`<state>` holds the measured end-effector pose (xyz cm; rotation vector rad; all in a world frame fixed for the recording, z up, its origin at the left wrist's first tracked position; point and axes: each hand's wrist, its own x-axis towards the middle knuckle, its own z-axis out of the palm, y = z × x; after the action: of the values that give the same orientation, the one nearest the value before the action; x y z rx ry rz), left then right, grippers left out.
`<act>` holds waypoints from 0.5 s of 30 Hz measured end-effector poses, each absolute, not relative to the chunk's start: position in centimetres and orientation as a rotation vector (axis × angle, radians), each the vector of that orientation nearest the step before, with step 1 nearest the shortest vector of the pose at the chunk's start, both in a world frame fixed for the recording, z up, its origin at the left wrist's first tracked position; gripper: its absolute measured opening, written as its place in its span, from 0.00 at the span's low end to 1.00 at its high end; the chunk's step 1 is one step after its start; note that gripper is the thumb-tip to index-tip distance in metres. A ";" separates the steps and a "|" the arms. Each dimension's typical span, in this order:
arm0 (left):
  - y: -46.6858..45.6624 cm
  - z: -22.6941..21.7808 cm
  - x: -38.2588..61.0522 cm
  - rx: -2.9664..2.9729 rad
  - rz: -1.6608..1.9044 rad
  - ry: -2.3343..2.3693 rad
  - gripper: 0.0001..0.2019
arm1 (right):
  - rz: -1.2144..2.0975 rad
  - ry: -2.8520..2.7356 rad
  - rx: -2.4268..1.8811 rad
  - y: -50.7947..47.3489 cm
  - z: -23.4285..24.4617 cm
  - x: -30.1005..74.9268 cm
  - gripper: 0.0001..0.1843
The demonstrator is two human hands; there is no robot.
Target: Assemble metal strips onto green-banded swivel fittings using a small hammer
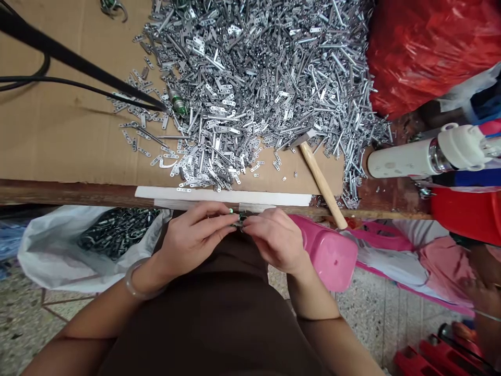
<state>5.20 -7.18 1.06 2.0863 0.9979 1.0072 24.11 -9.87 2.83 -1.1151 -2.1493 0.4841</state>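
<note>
Close to my body, in front of the table edge, my left hand (201, 230) and my right hand (277, 237) meet with fingers pinched. Between their fingertips is a small metal piece with a bright green part (231, 211), mostly hidden by the fingers. Its kind is too small to make out. Beyond the hands, a large heap of small metal parts (250, 78) covers the cardboard, with flat perforated links and eye-ended pins among them. A green-and-silver piece (178, 103) lies at the heap's left side.
A hammer (323, 185) lies with its handle over the table edge (78, 192). To the right stand a white bottle (407, 158) and a red bag (434, 52). Black cables (86, 65) cross the left. Below are a white sack (47, 256) of dark parts and a pink stool (334, 261).
</note>
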 end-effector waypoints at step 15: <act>-7.7 1.3 6.1 1.660 0.969 1.114 0.02 | 0.583 -1.732 -1.541 -10.7 2.6 22.7 0.03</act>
<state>6.12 -7.68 1.26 1.6596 1.1144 0.9685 22.70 -10.70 2.61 -1.5410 -1.7316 0.5834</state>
